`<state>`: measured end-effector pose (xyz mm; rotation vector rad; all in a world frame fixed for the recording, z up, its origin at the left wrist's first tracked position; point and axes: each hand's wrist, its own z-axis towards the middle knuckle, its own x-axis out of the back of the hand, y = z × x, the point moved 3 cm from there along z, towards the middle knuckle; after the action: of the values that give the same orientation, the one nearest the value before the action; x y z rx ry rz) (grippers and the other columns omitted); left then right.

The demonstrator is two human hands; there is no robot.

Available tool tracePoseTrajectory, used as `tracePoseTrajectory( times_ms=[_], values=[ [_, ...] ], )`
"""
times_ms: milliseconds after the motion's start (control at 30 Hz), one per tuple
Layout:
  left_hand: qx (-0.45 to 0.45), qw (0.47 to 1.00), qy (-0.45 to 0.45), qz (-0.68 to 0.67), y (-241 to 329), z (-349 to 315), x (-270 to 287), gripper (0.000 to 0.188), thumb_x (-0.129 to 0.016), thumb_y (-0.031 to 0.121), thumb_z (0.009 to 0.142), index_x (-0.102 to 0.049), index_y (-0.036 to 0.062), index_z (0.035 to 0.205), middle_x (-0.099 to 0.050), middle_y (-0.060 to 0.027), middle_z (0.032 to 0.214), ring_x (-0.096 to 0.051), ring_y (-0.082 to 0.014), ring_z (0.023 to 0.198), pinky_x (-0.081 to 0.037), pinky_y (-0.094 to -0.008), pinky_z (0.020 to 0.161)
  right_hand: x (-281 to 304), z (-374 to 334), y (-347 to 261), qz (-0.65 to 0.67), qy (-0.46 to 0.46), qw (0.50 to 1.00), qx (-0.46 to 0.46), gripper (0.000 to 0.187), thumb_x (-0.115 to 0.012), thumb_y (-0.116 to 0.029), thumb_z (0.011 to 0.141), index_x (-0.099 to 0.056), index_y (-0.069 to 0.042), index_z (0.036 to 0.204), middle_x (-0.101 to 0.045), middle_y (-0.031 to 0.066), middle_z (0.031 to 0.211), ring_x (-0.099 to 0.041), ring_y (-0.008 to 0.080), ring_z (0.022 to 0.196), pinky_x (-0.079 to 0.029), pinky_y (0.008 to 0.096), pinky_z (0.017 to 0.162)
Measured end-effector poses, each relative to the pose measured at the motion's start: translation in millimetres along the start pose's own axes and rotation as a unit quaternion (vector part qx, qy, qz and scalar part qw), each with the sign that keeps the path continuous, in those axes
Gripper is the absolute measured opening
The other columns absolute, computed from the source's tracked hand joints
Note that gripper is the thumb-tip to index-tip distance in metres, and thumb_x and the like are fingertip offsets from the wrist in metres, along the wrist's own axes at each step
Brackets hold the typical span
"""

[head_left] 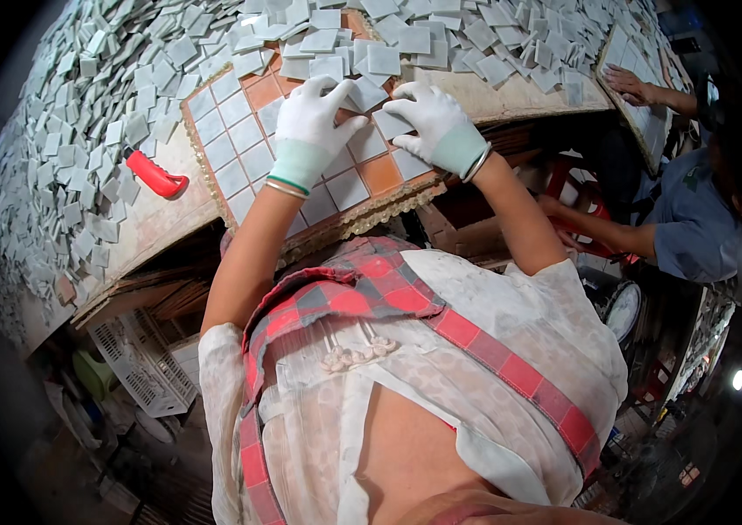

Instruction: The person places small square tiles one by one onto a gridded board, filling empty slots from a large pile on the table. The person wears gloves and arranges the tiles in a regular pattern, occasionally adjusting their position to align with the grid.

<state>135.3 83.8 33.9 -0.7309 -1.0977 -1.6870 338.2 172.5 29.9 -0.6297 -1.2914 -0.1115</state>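
A tray (240, 194) with an orange gridded base lies before me, its squares partly filled with pale grey-white square tiles (233, 178). My left hand (314, 127), in a white glove with a mint cuff, rests over the tray's middle, thumb and index finger apart. Beside its index fingertip a tilted tile (367, 94) lies near the far edge. To the right, my right hand (435, 127), gloved alike, has its fingers spread and bent down onto tiles at the tray's right side. Bare orange shows in one near square (379, 174) and along several far ones.
Loose tiles (73, 157) heap across the table's left and far sides. A red-handled tool (157, 174) lies left of the tray. At right, a co-worker's hand (629, 85) touches another tile-filled tray (620, 52). A white plastic crate (139, 363) sits below the table at left.
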Motion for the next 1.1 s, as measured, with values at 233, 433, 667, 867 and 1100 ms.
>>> tracePoseTrajectory(
  times_ms=[233,433,667,867,1100],
  values=[
    [0.040,0.998,-0.035,0.030,-1,5,-14,0.054,-0.082,0.026,0.085,-0.065,0.0102,0.134,-0.067,-0.0142,0.116,-0.066,-0.0352,0.103,-0.055,-0.0461,0.089,1,5,7,0.031,0.044,0.992,0.111,0.033,-0.076,-0.015,0.085,-0.074,-0.013,0.118,-0.069,0.0068,0.126,-0.062,0.0325,0.114,-0.052,0.0439,0.099],
    [0.028,0.998,0.052,-0.035,-30,-31,0,0.053,-0.079,0.012,0.084,-0.061,0.0056,0.134,-0.067,-0.0152,0.116,-0.064,-0.0370,0.106,-0.055,-0.0459,0.089,8,0,16,0.107,0.002,0.982,0.155,0.010,-0.077,-0.013,0.085,-0.079,-0.009,0.094,-0.075,0.0088,0.109,-0.068,0.0329,0.104,-0.055,0.0452,0.091],
    [0.097,0.989,0.087,-0.066,-23,-63,28,0.070,-0.082,0.007,0.077,-0.056,0.0025,0.141,-0.061,-0.0187,0.129,-0.060,-0.0387,0.118,-0.051,-0.0460,0.100,-2,41,-37,0.072,0.095,0.991,0.063,0.044,-0.079,-0.030,0.087,-0.071,-0.007,0.123,-0.071,0.0107,0.119,-0.066,0.0316,0.108,-0.051,0.0420,0.099],
    [0.118,0.992,0.037,0.003,-27,-65,34,0.064,-0.085,0.017,0.078,-0.061,0.0017,0.136,-0.062,-0.0190,0.130,-0.059,-0.0390,0.121,-0.050,-0.0452,0.101,-37,65,-53,0.009,0.018,0.995,0.096,0.064,-0.079,-0.034,0.083,-0.061,-0.011,0.140,-0.064,0.0128,0.132,-0.065,0.0336,0.112,-0.053,0.0442,0.097],
    [0.100,0.994,0.039,0.003,-38,-63,36,0.050,-0.082,0.016,0.081,-0.066,0.0072,0.128,-0.068,-0.0145,0.119,-0.065,-0.0353,0.109,-0.054,-0.0436,0.095,-13,62,-16,0.031,0.064,0.996,0.045,0.013,-0.068,-0.018,0.092,-0.075,-0.013,0.103,-0.068,0.0089,0.106,-0.068,0.0311,0.097,-0.056,0.0434,0.084]
  ],
)
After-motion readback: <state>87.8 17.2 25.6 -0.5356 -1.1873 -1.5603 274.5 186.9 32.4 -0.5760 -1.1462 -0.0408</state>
